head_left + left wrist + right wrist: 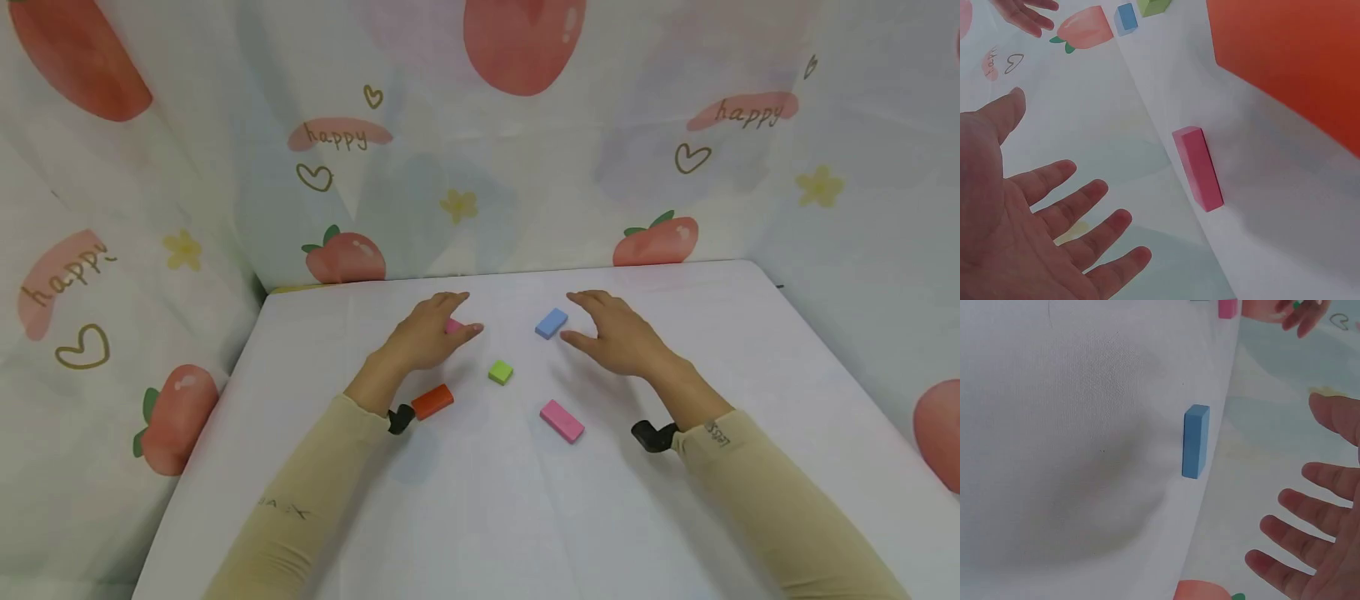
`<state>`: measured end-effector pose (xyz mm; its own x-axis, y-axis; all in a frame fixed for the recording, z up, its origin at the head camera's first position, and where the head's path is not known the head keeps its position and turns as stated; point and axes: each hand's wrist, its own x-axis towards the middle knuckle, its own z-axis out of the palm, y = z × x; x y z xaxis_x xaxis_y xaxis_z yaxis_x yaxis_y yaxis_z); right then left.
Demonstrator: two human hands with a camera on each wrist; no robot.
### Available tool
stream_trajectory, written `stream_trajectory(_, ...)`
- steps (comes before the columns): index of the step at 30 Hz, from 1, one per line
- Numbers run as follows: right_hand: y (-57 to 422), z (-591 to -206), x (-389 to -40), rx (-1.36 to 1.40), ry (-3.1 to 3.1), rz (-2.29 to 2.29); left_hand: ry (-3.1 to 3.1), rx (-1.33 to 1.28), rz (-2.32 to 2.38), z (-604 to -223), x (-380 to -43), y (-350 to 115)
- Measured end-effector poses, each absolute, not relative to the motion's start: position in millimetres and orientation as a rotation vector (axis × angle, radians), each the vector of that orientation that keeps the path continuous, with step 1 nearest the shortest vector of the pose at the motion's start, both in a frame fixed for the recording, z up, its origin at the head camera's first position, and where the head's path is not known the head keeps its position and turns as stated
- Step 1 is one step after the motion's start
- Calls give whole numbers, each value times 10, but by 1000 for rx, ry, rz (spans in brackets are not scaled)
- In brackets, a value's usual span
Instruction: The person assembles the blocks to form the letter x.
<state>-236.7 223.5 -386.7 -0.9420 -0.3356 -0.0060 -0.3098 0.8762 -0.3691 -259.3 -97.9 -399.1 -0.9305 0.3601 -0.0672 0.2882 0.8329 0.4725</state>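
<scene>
Both hands hover over the white table with fingers spread and nothing in them. In the head view my left hand (429, 335) partly covers a pink block (453, 326), which shows whole as a pink bar (1199, 169) in the left wrist view. My right hand (619, 337) is just right of a blue block (551, 323). Between the hands, slightly nearer me, lies a small green block (500, 372). An orange-red block (432, 402) lies beside the left wrist. A second pink block (562, 421) lies nearer me, left of the right wrist.
The white tabletop (480, 517) ends at a back edge against a hanging cloth (525, 167) printed with fruit, hearts and flowers. Similar cloth hangs at the left and right sides. Black wrist mounts (654, 436) stick out below both sleeves.
</scene>
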Motion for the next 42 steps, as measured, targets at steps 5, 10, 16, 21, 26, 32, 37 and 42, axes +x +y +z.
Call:
stream_trajectory(5, 2214, -3877, -2330, -501, 2973, -584, 2848, 494, 733, -4015, -2577, -968)
stream_trajectory(10, 2198, -3877, -2286, -485, 2971, -603, 2835, 482, 772, -4059, -2558, -937)
stream_trajectory(16, 2176, -3880, -2224, -466, 2968, -635, 2795, 491, 851, -4105, -2512, -864)
stream_trajectory(21, 2172, -3909, -2162, -467, 2965, -668, 2779, 485, 912, -4150, -2474, -833)
stream_trajectory(26, 2167, -3961, -2091, -487, 2965, -703, 2754, 438, 975, -4198, -2428, -805)
stream_trajectory(32, 2127, -4027, -2025, -490, 2958, -707, 2728, 417, 1032, -4259, -2407, -758)
stream_trajectory(37, 2106, -4068, -1965, -507, 2953, -713, 2722, 396, 1024, -4309, -2411, -717)
stream_trajectory(42, 2090, -4114, -1926, -514, 2933, -716, 2698, 395, 1030, -4349, -2409, -699)
